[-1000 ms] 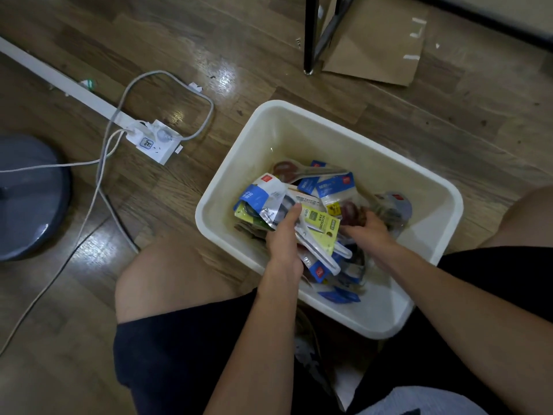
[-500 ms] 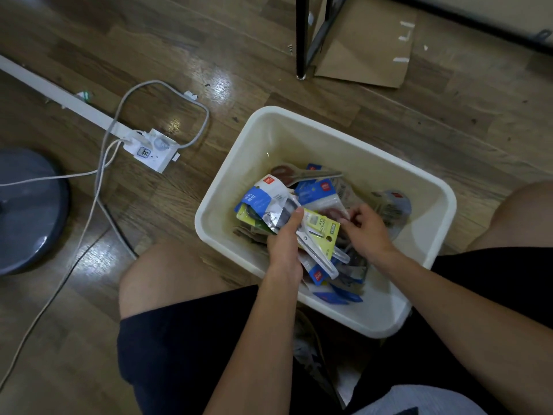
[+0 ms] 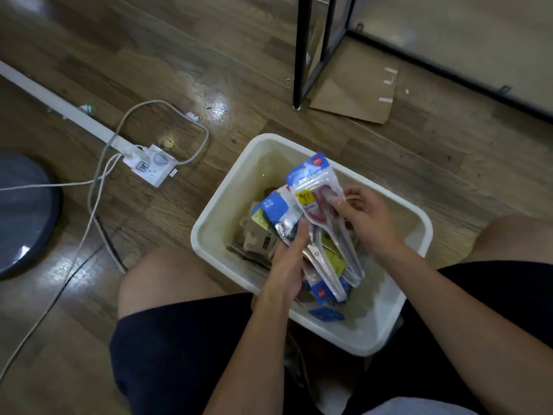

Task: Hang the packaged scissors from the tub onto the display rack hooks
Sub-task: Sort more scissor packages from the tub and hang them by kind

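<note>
On wood floor (image 3: 209,40), scissors pack (image 3: 317,193) label writing too blurred to read.

Scissor packs (image 3: 317,223) in tub (image 3: 398,322); power strip (image 3: 151,166) left.

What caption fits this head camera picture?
Over a white tub, the right hand lifts a scissors pack while the left hand holds more packs.

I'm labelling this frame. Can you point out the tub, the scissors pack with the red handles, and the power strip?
tub (image 3: 206,235): head view, left rim.
red-handled scissors pack (image 3: 311,169): head view, blue header card.
power strip (image 3: 149,170): head view, white top face.
</note>
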{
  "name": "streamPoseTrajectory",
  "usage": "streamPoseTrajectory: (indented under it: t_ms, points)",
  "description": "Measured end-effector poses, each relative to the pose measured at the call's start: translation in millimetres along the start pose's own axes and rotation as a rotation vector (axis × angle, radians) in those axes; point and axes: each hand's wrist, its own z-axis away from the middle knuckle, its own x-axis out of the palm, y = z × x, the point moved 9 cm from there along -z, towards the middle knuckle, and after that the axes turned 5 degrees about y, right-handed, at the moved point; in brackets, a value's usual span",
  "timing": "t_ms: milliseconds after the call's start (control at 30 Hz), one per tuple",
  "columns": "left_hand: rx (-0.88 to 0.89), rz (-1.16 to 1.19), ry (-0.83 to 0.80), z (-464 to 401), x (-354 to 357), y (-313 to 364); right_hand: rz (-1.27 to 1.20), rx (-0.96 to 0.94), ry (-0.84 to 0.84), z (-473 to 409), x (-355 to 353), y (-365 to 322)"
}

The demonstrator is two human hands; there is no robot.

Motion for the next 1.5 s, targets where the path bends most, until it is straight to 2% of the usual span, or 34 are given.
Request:
streamPoseTrajectory:
  t_ms: [133, 300, 433, 600, 733, 833, 933, 1400, 1500]
  points:
    - [-0.007, 0.007, -0.004, -6.1, -0.8, -5.0, 0.119, 0.035, 0.003, 14.5, 13.2, 25.8]
    - [-0.055, 0.099, 0.032, -13.8, -5.6, -7.3, 0.069, 0.119, 0.004, 37.2, 17.6, 53.1]
    - [-0.03, 0.013, 0.101, -11.4, -9.5, -4.4, 0.125, 0.114, 0.039, 46.6, 7.7, 64.1]
    - [0.044, -0.118, -0.023, -7.2, 2.3, 1.7, 0.407, 0.042, 0.067, 46.0, -7.3, 56.9]
    - [-0.011, -0.121, -0.077, 13.4, 16.2, 18.9, 0.387, 0.074, -0.016, 52.9, -12.0, 39.4]
    - [0.002, -0.166, -0.155, 39.9, 37.7, 51.2, 0.204, 0.152, -0.064, 74.2, -15.1, 6.5]
    - [-0.018, -0.211, -0.219, 85.5, 65.5, 88.2, 0.095, 0.182, -0.041, 99.5, -27.0, -39.9]
    - [0.028, -0.227, -0.266, 309.5, 196.7, 263.2, 0.001, 0.169, 0.064, 222.4, -107.3, -312.5]
    - [0.025, -0.227, -0.262, 361.8, 222.7, 299.2, -0.017, 0.124, 0.128, 257.1, -128.9, -377.7]
